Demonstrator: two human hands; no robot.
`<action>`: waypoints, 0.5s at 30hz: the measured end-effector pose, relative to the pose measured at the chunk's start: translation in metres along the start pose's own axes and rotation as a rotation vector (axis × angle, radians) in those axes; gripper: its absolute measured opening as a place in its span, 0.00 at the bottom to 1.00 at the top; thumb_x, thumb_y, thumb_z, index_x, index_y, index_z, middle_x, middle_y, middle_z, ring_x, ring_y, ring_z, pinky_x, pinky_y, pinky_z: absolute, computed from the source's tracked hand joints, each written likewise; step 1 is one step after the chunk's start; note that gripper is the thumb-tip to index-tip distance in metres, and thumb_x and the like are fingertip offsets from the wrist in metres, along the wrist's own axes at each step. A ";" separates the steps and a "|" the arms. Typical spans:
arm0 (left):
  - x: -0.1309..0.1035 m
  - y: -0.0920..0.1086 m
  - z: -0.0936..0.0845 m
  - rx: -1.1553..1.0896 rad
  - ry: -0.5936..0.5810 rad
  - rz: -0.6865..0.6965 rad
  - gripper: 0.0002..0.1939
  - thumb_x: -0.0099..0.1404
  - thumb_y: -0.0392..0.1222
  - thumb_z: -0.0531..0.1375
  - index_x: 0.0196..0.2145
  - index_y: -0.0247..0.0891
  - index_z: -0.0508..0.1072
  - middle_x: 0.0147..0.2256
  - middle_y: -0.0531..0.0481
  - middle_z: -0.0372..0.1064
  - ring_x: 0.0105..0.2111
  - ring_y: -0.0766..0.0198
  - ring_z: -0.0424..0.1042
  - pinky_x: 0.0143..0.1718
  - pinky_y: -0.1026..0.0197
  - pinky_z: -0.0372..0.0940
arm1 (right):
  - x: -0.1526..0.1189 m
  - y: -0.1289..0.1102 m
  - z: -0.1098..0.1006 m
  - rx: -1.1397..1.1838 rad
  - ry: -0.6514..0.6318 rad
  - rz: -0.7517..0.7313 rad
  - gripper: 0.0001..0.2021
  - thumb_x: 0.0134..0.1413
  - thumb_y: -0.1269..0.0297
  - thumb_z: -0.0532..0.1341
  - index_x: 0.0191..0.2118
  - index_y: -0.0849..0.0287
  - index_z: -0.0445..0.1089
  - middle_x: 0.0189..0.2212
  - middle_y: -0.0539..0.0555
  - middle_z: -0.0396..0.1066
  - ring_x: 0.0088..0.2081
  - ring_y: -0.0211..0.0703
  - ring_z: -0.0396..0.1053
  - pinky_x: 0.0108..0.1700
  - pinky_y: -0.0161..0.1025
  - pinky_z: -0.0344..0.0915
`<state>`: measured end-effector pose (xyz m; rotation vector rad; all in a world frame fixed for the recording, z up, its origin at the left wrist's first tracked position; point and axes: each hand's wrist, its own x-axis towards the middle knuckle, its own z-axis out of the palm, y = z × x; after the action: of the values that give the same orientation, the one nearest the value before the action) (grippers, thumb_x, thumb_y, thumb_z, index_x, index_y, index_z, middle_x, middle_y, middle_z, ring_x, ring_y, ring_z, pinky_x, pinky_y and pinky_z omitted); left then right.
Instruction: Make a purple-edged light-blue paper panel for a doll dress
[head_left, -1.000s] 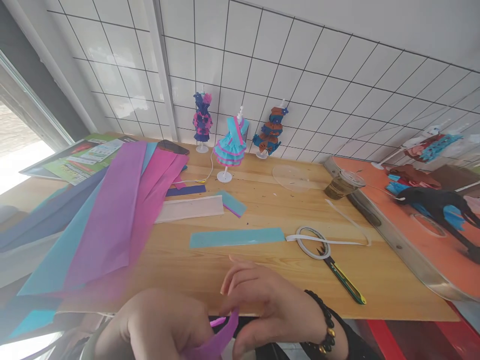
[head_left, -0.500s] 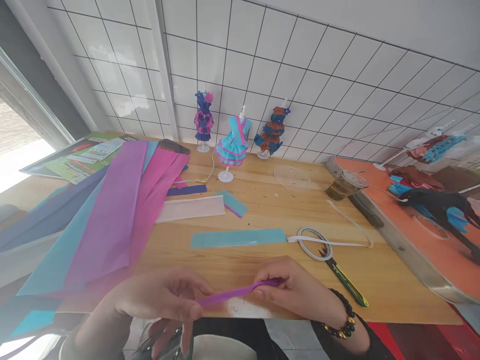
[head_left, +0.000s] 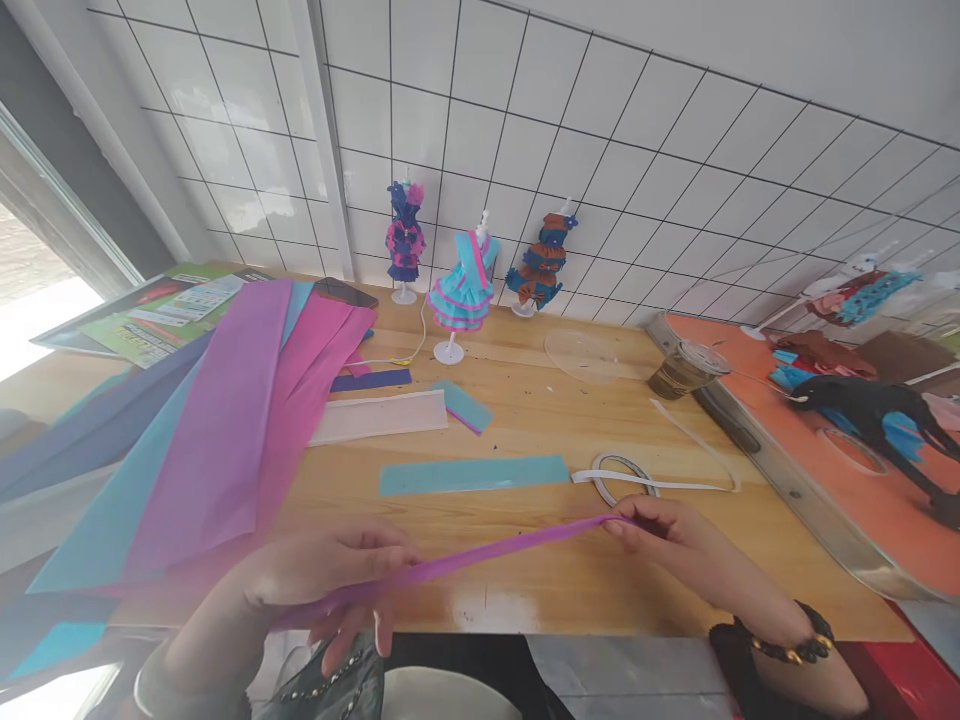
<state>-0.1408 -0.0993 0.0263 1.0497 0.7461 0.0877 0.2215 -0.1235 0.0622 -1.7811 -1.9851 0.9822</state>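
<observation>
A narrow purple strip (head_left: 502,547) of crepe-like paper or fabric stretches between my two hands above the table's front edge. My right hand (head_left: 667,535) pinches its right end between thumb and fingers. The other end runs through my left hand (head_left: 337,565), between the thumb and the fingers, and its tail passes beneath the palm. Just beyond the strip a flat light-blue strip (head_left: 474,475) lies on the wood. White double-sided tape (head_left: 626,477), partly unrolled, lies behind my right hand. The cutter that lay beside the tape is now hidden by that hand.
Large purple, pink and blue sheets (head_left: 217,420) are heaped at left. A white strip (head_left: 382,416) and a small blue piece (head_left: 465,406) lie mid-table. Dressed miniature mannequins (head_left: 461,285) line the wall. A lidded cup (head_left: 686,370) stands by an orange board (head_left: 810,450).
My right hand has moved right and slightly away from me, drawing out a longer length of the purple strip. It now covers the cutter. My left hand has shifted only slightly.
</observation>
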 end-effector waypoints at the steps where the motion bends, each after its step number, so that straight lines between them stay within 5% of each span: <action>1: 0.000 0.000 0.000 -0.014 0.012 -0.006 0.22 0.63 0.55 0.50 0.43 0.34 0.67 0.23 0.48 0.73 0.09 0.72 0.62 0.08 0.71 0.42 | -0.001 0.003 -0.002 -0.003 0.012 0.011 0.15 0.53 0.50 0.54 0.27 0.55 0.68 0.21 0.48 0.63 0.25 0.38 0.61 0.27 0.33 0.59; 15: 0.007 -0.007 -0.005 -0.051 0.067 -0.011 0.17 0.58 0.53 0.56 0.29 0.33 0.71 0.19 0.51 0.70 0.10 0.75 0.60 0.10 0.69 0.42 | -0.002 0.058 -0.021 -0.123 0.157 0.187 0.22 0.50 0.43 0.52 0.25 0.57 0.68 0.19 0.49 0.63 0.22 0.38 0.60 0.24 0.33 0.58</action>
<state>-0.1408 -0.0964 0.0152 0.9976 0.8067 0.1326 0.2788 -0.1194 0.0403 -2.0723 -1.8456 0.7585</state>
